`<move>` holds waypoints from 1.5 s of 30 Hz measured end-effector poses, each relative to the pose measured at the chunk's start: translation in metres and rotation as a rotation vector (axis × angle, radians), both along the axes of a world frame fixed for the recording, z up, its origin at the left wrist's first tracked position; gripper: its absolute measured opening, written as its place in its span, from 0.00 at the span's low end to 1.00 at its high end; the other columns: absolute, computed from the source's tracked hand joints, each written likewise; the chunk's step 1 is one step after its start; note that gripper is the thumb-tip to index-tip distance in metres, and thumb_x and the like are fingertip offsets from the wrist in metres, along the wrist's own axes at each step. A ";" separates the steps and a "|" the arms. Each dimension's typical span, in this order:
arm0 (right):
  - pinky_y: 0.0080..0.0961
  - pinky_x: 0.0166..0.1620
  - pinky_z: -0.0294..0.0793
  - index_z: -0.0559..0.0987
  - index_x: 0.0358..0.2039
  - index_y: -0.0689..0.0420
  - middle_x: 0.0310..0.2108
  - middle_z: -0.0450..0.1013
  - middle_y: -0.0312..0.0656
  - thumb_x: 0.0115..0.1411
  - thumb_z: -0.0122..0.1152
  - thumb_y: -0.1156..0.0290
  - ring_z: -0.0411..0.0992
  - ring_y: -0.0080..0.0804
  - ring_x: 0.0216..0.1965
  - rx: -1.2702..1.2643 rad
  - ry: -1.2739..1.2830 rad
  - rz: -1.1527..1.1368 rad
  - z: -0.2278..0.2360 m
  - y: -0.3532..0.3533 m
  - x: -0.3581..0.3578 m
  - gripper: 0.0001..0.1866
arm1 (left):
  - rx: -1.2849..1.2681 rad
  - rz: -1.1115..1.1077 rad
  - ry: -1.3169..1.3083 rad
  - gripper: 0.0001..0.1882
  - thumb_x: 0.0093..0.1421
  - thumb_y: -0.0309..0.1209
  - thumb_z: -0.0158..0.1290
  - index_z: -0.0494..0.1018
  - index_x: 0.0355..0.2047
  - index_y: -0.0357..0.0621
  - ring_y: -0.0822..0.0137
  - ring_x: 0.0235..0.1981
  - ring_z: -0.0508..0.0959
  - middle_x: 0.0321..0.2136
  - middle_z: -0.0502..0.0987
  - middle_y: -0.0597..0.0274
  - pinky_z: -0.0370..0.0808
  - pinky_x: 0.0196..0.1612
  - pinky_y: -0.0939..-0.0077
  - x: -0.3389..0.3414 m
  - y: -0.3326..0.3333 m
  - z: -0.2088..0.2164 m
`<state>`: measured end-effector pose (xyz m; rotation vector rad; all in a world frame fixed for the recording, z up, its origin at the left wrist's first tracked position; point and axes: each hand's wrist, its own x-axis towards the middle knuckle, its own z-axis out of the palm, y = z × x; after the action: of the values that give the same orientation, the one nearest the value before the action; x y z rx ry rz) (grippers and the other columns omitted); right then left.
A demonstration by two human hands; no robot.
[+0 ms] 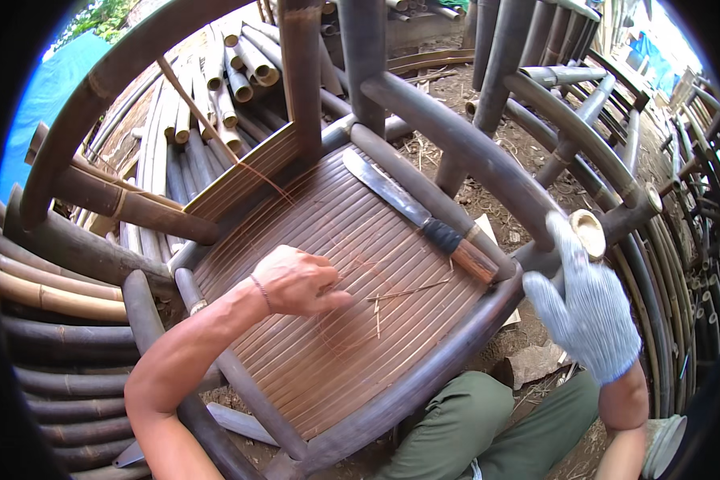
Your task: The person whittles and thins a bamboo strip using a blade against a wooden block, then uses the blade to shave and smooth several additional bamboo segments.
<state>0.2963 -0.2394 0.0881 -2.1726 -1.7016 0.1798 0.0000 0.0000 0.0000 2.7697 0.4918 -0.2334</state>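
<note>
Set before the knees [470,412], the bamboo chair [424,378] appears assembled, its seat [344,372] slatted. Nothing is visibly held by the spread, gloved right hand [590,312]; the left hand [300,280] is half-curled above the slats (its grip cannot be told). A thin strand [270,183] is left loose.

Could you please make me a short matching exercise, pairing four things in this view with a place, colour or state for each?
Column one:
1. Knife
2. Left hand
3. Right hand
4. Trousers

Column two:
A. Gloved
B. Green
C. Bare, over the seat
D. Lying on the slats, blade toward the far end

Right pairs: 1-D; 2-C; 3-A; 4-B
</note>
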 end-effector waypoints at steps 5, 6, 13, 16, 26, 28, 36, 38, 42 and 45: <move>0.48 0.47 0.79 0.77 0.43 0.60 0.43 0.76 0.54 0.60 0.64 0.58 0.78 0.54 0.43 -0.125 -0.080 -0.004 -0.030 0.081 -0.001 0.19 | 0.053 0.139 0.017 0.24 0.61 0.52 0.58 0.76 0.23 0.43 0.50 0.29 0.81 0.25 0.80 0.54 0.76 0.33 0.58 0.004 0.027 0.000; 0.49 0.47 0.78 0.78 0.41 0.60 0.41 0.77 0.55 0.58 0.64 0.59 0.78 0.55 0.43 -0.074 -0.023 0.064 -0.063 0.087 0.003 0.18 | 0.019 0.147 0.031 0.23 0.59 0.52 0.60 0.76 0.24 0.43 0.50 0.29 0.81 0.24 0.80 0.53 0.76 0.33 0.58 0.003 0.015 -0.012; 0.44 0.36 0.81 0.85 0.36 0.64 0.34 0.79 0.58 0.54 0.58 0.69 0.80 0.51 0.38 0.025 -0.130 -0.009 -0.103 0.117 -0.017 0.14 | 0.208 0.310 -0.144 0.23 0.59 0.44 0.61 0.73 0.18 0.37 0.45 0.22 0.76 0.18 0.74 0.47 0.72 0.29 0.53 -0.002 0.004 -0.020; 0.44 0.34 0.82 0.85 0.32 0.64 0.31 0.78 0.58 0.53 0.59 0.68 0.80 0.50 0.34 0.239 -0.072 0.143 -0.048 0.077 0.001 0.13 | 0.338 0.163 -0.515 0.20 0.59 0.33 0.62 0.66 0.17 0.39 0.47 0.17 0.69 0.15 0.67 0.50 0.65 0.23 0.58 0.044 -0.045 0.021; 0.36 0.41 0.76 0.77 0.46 0.61 0.36 0.75 0.49 0.60 0.66 0.48 0.76 0.42 0.37 0.150 0.088 -0.041 0.084 -0.188 0.166 0.27 | -0.176 -0.772 -0.358 0.11 0.58 0.34 0.61 0.72 0.25 0.44 0.55 0.24 0.77 0.22 0.73 0.59 0.76 0.29 0.61 0.283 -0.268 0.074; 0.39 0.38 0.75 0.75 0.41 0.63 0.31 0.73 0.49 0.59 0.68 0.52 0.75 0.41 0.32 0.354 0.012 -0.063 0.036 -0.245 0.196 0.25 | -0.122 -0.734 -0.091 0.12 0.60 0.38 0.59 0.74 0.31 0.41 0.51 0.33 0.79 0.30 0.76 0.54 0.78 0.37 0.58 0.326 -0.285 0.038; 0.24 0.21 0.71 0.71 0.36 0.57 0.23 0.67 0.32 0.60 0.63 0.71 0.67 0.20 0.17 0.538 0.935 -1.315 -0.161 -0.522 0.146 0.09 | 0.008 -0.752 0.115 0.25 0.62 0.39 0.52 0.66 0.57 0.41 0.49 0.60 0.71 0.57 0.70 0.48 0.73 0.60 0.56 0.543 -0.447 -0.178; 0.22 0.19 0.71 0.71 0.36 0.56 0.22 0.68 0.32 0.60 0.63 0.74 0.68 0.19 0.16 0.620 0.993 -1.546 -0.203 -0.572 0.100 0.09 | -0.012 -0.742 -0.019 0.27 0.60 0.36 0.54 0.65 0.58 0.42 0.50 0.61 0.70 0.57 0.69 0.50 0.71 0.62 0.58 0.572 -0.493 -0.226; 0.26 0.18 0.74 0.70 0.36 0.58 0.19 0.69 0.35 0.59 0.64 0.73 0.70 0.24 0.14 0.607 1.019 -1.865 -0.233 -0.623 0.018 0.10 | 0.038 -0.718 -0.278 0.28 0.59 0.34 0.55 0.64 0.59 0.44 0.54 0.59 0.71 0.54 0.71 0.53 0.70 0.60 0.56 0.618 -0.567 -0.299; 0.27 0.18 0.75 0.70 0.37 0.59 0.18 0.69 0.36 0.59 0.63 0.74 0.70 0.26 0.13 0.567 1.112 -1.986 -0.222 -0.613 0.001 0.10 | 0.131 -0.675 -0.147 0.26 0.61 0.32 0.53 0.65 0.60 0.44 0.52 0.52 0.75 0.48 0.74 0.54 0.74 0.55 0.54 0.633 -0.576 -0.321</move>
<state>0.2968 -0.8527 -0.1335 -1.6542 1.0268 0.1918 0.6325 -0.5761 -0.3210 2.9522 -0.4953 -0.1448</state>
